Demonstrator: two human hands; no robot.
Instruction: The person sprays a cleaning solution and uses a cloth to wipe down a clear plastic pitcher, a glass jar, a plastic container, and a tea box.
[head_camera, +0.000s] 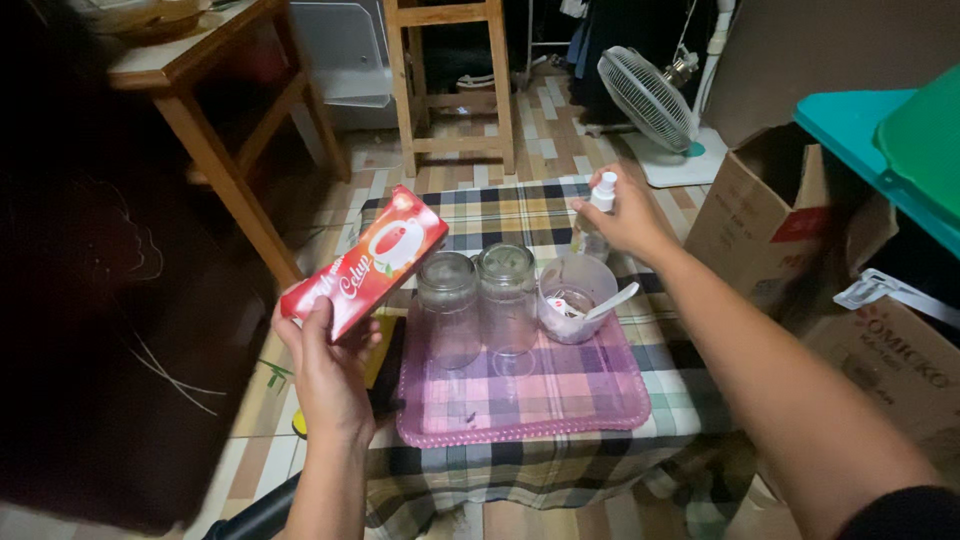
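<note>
— How are the two hands posed?

— The left hand (325, 365) is raised near the body, palm up, and a long red carton (365, 262) is pinched by its lower end between thumb and fingers; the carton is held tilted above the table's left edge. The right hand (625, 220) is stretched out over the far side of the table, and its fingers are wrapped around a small clear spray bottle (595, 215) with a white cap, which is gripped upright just behind the bowl.

— And what is counted on the table?

— One pink tray (600, 410) is laid on one checked tablecloth (520, 215). Two clear glass jars (447, 305) are stood side by side on the tray, touching or nearly so. One translucent bowl (578, 290) is placed just right of them, and one white spoon (612, 300) is leaned inside it.
</note>
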